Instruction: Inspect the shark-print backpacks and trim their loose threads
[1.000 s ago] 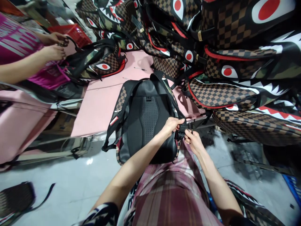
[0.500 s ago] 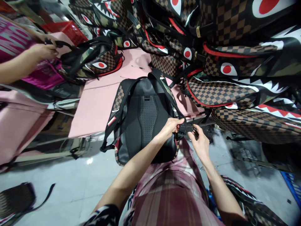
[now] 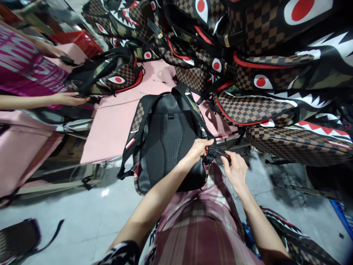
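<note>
Your right hand pinches a dark tool (type unclear); left hand pinches the strap by the buckle: probably floppy, so grip close in. Backpack, likely light and soft-padded, overhangs the near edge of the pink table.

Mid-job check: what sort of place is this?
Probably a bag workshop or factory: brown-and-black checkered backpacks with shark faces are piled up, a black padded-back backpack rests partly on a flat pink worktable, and a co-worker in a magenta printed shirt handles another.
</note>
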`<act>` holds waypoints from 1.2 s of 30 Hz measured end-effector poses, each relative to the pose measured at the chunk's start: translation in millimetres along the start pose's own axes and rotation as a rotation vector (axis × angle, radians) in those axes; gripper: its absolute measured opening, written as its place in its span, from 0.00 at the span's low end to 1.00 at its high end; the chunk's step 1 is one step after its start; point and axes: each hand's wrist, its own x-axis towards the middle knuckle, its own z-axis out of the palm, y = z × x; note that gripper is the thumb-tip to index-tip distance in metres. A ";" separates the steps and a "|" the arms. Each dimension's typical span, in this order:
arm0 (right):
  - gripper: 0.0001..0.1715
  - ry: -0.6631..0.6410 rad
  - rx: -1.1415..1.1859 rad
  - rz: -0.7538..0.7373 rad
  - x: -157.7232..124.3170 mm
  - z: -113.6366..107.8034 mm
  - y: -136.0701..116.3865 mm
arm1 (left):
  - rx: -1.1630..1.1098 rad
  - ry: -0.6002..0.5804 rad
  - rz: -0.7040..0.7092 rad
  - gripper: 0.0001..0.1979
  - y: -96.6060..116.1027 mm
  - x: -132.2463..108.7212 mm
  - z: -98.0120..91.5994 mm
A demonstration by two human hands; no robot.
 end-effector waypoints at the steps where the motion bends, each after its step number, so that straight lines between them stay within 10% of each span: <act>1: 0.11 0.003 -0.004 -0.004 0.2 -0.4 0.1 | 0.003 0.000 0.002 0.16 -0.2 0.0 0.1; 9: 0.11 0.000 0.026 -0.008 -4.3 1.9 -11.4 | -0.007 0.038 0.029 0.17 -1.1 -5.6 4.5; 17: 0.14 0.009 0.752 0.422 3.8 11.3 -0.1 | -0.028 0.014 0.032 0.17 -3.3 -6.0 2.1; 29: 0.12 -0.054 0.075 0.002 -8.0 -2.1 -7.7 | -0.046 0.062 0.024 0.18 -4.7 -3.8 5.2; 36: 0.13 -0.139 0.923 0.402 8.6 8.9 -3.6 | -0.053 0.036 0.028 0.18 -5.9 -6.1 5.2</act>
